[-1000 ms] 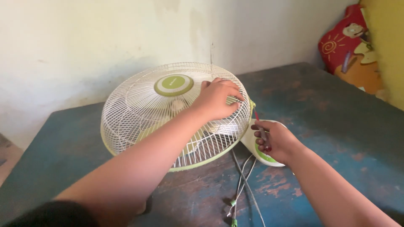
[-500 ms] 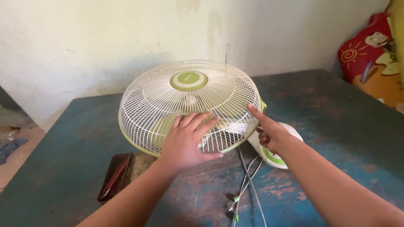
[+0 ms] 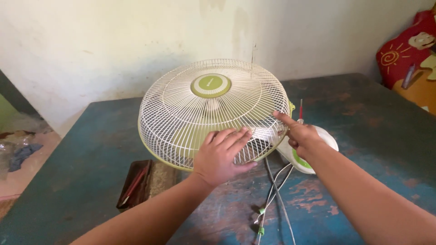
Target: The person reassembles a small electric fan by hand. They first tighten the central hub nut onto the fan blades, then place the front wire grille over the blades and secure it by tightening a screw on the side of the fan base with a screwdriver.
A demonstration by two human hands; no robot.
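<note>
Fan (image 3: 211, 109): round white wire-grille cage, green hub and rim, lying mid-bench | left hand (image 3: 222, 154): fingers spread flat on grille's near side, holding nothing | right hand (image 3: 299, 134): forefinger on grille's right rim, others curled | bench (image 3: 363, 109): worn, scuffed blue paint | thin cords (image 3: 272, 190) toward near edge.

Hidden and cut off

Fan base (image 3: 318, 149) mostly behind right hand (image 3: 302, 136) — cords (image 3: 277, 199) leave at six o'clock; cushion (image 3: 408, 59) cropped at three.
</note>
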